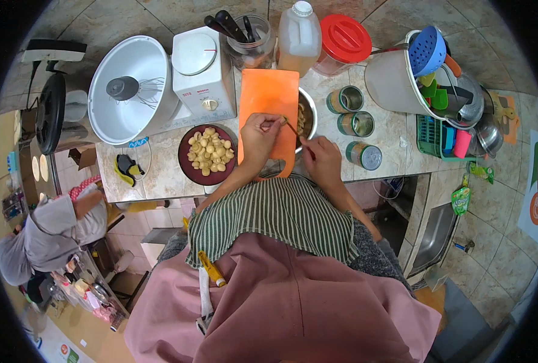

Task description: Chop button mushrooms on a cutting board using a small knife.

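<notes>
Standing at the near edge of the counter (160,181), a person in a striped top and pink apron works with both hands over an orange cutting board (269,103). Left hand (258,138): fingers pinched together on a small pale piece, held over the board's lower half. Right hand (321,158): closed around a thin knife (297,134), its tip reaching toward the left hand's fingertips. Metal bowl (308,118): just beside the board's right edge, partly hidden by it, holding pale pieces. Dark round plate (187,166): left of the board, heaped with pale round pieces, close to the counter's near edge. Three opened tins (357,124): in a column right of the bowl, the nearest by the counter's front right corner. Bare counter shows between plate and left edge. Further back: white stand mixer (202,66) with its bowl, jar of utensils, clear jug, red-lidded container, white bucket (390,81) of utensils at the right.
</notes>
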Demonstrator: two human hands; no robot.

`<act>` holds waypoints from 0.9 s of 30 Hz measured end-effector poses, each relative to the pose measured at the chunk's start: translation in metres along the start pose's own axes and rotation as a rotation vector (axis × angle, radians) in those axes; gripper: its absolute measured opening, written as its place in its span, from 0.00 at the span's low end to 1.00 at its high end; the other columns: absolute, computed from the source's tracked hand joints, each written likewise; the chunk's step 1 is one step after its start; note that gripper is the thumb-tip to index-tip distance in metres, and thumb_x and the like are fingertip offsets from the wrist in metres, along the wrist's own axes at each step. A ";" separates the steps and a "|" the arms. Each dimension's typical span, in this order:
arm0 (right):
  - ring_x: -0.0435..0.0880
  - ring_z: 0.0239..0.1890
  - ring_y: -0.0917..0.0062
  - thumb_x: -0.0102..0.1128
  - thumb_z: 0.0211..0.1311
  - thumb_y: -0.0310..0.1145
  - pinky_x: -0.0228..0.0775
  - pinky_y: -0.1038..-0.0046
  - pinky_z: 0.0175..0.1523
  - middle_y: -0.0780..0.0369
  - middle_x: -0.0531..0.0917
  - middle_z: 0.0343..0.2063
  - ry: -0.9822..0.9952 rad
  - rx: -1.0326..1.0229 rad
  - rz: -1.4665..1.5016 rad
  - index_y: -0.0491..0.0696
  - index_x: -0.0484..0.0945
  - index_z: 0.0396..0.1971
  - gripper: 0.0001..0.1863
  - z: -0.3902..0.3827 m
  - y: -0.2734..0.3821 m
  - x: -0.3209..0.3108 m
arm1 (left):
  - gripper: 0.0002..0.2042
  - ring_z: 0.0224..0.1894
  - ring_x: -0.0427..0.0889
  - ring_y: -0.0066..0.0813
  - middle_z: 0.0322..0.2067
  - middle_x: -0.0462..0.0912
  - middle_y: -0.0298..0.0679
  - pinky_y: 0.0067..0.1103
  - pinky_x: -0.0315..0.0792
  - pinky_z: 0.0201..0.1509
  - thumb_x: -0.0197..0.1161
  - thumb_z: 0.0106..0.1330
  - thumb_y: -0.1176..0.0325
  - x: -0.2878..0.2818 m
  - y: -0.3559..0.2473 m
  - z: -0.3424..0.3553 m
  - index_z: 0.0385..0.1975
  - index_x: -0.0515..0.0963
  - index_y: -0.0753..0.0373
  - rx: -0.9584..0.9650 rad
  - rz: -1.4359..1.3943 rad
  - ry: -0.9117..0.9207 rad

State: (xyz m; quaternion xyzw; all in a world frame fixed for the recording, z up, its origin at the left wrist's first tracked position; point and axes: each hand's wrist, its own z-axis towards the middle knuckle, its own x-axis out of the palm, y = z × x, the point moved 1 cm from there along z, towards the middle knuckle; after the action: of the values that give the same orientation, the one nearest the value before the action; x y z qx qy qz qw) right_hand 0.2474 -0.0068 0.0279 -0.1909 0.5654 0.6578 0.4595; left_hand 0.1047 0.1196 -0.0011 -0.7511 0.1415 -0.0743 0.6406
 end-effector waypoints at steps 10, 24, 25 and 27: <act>0.80 0.29 0.69 0.67 0.50 0.25 0.65 0.66 0.36 0.63 0.79 0.28 -0.007 -0.039 -0.055 0.50 0.86 0.42 0.16 0.029 0.021 0.001 | 0.07 0.33 0.85 0.24 0.36 0.84 0.42 0.18 0.80 0.38 0.72 0.63 0.75 0.002 -0.004 -0.002 0.38 0.86 0.70 0.042 0.062 -0.019; 0.80 0.27 0.68 0.68 0.51 0.25 0.67 0.65 0.34 0.64 0.81 0.28 0.005 0.057 -0.027 0.50 0.86 0.44 0.17 -0.002 0.021 -0.015 | 0.06 0.31 0.86 0.25 0.34 0.85 0.43 0.19 0.80 0.37 0.71 0.64 0.75 -0.003 -0.003 -0.003 0.36 0.85 0.70 0.074 0.111 -0.035; 0.80 0.27 0.68 0.68 0.51 0.25 0.67 0.65 0.34 0.64 0.81 0.28 0.004 0.061 -0.029 0.50 0.86 0.44 0.17 0.003 0.023 -0.016 | 0.06 0.31 0.86 0.25 0.34 0.85 0.43 0.19 0.80 0.37 0.71 0.64 0.75 -0.003 -0.005 -0.003 0.36 0.85 0.71 0.096 0.160 -0.030; 0.80 0.29 0.68 0.68 0.51 0.25 0.66 0.65 0.35 0.64 0.80 0.28 -0.025 -0.023 -0.067 0.49 0.86 0.43 0.16 0.018 0.027 -0.011 | 0.06 0.32 0.86 0.26 0.34 0.85 0.43 0.19 0.80 0.37 0.71 0.64 0.75 -0.002 -0.007 -0.005 0.36 0.85 0.71 0.084 0.155 -0.024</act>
State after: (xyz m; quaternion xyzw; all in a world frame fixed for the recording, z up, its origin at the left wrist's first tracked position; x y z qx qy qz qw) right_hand 0.2358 0.0067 0.0565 -0.2067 0.5452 0.6510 0.4860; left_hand 0.1022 0.1167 0.0064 -0.7110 0.1884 -0.0215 0.6771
